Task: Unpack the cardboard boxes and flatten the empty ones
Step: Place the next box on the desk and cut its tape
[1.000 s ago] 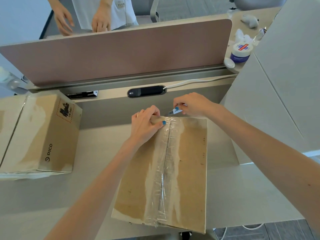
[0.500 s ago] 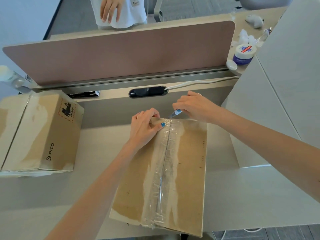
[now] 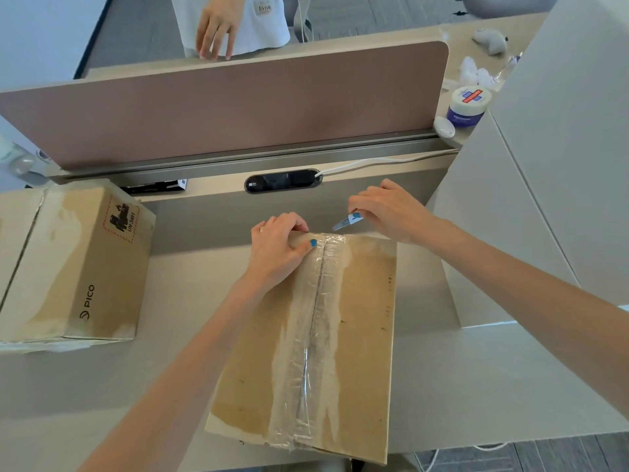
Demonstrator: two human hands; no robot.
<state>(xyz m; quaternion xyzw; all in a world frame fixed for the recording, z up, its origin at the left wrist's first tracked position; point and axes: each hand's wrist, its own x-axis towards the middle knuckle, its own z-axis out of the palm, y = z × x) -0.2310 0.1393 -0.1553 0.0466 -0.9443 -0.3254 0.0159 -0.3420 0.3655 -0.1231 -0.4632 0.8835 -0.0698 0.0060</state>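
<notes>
The box (image 3: 360,335) lies mid-frame, its tape (image 3: 316,335) running top to bottom; the left hand (image 3: 279,253) grips its top edge, and the right hand (image 3: 391,209) pinches a knife (image 3: 347,221) just up and right of the tape's top end.
</notes>
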